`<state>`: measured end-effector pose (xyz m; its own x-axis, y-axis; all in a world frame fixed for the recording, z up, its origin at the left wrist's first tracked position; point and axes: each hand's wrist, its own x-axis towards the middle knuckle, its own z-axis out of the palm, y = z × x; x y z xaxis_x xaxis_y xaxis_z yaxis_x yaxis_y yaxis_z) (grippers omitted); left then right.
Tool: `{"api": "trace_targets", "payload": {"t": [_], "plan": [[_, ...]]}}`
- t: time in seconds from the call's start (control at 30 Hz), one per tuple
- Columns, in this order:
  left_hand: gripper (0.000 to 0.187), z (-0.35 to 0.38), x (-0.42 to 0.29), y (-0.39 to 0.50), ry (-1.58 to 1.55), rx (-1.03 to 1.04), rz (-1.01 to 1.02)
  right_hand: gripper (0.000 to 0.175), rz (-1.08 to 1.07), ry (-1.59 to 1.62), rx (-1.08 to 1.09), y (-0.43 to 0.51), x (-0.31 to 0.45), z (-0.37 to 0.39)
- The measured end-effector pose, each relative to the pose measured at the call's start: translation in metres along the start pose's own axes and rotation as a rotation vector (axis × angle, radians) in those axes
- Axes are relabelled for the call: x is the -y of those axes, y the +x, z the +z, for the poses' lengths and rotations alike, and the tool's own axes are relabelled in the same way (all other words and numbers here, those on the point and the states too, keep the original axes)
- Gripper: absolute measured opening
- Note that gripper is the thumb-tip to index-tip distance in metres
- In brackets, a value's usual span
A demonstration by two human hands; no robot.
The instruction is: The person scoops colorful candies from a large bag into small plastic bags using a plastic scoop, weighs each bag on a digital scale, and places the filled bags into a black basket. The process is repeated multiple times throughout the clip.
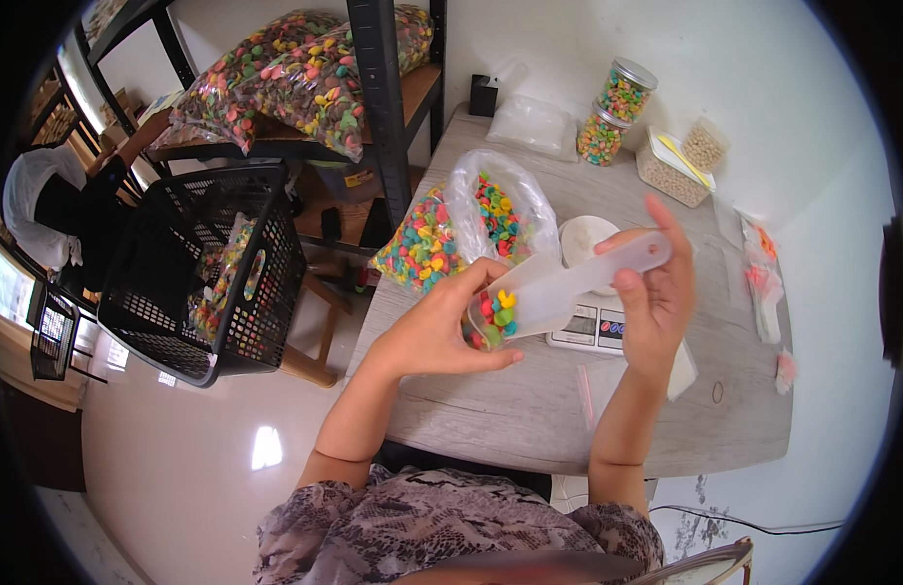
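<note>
My left hand (444,322) is wrapped around a clear plastic bag or container (488,338), its exact kind hard to tell, with colourful shell-shaped pieces (504,316) in it. Between finger and thumb, my right hand (652,292) grips the handle of a translucent plastic scoop (568,289), whose wide end reaches into the mouth of what my left hand holds. Just beyond stands an opened clear bag (462,186) of the same pieces. Under my hands and the scoop is a white digital kitchen scale (574,338), partly hidden, with a round white dish (583,232) behind it.
On the wood-look table (481,417) are stacked jars (616,110), a tub of pale balls (671,172), empty plastic bags (532,124) and a rubber band (718,393). A black basket (203,278) and shelf with large filled bags (305,80) stand left, near another person (93,197).
</note>
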<state>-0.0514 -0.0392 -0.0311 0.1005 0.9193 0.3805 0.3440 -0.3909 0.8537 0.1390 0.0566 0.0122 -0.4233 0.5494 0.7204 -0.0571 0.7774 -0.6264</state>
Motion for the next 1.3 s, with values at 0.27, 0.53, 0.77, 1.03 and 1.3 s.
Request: {"api": "trace_targets", "payload": {"t": [0.27,0.53,0.77,1.03,1.3], "plan": [[0.058,0.004,0.002,-0.003,-0.065,-0.050,0.066,0.059,-0.120,0.123,-0.204,-0.015,0.023,0.007],[0.056,-0.008,0.013,-0.006,-0.242,-0.157,0.112,0.033,-0.201,0.128,-0.552,-0.007,0.006,-0.005],[0.065,-0.035,0.032,-0.003,-0.021,-0.604,0.227,0.031,0.184,0.153,-0.304,0.010,-0.052,0.010],[0.053,-0.046,0.055,-0.001,0.064,-0.638,-0.146,0.019,0.258,-0.007,-0.056,0.000,-0.089,0.036],[0.053,-0.048,0.053,-0.007,0.031,-0.406,-0.302,0.016,0.325,0.019,0.020,-0.004,-0.100,0.045]]}}
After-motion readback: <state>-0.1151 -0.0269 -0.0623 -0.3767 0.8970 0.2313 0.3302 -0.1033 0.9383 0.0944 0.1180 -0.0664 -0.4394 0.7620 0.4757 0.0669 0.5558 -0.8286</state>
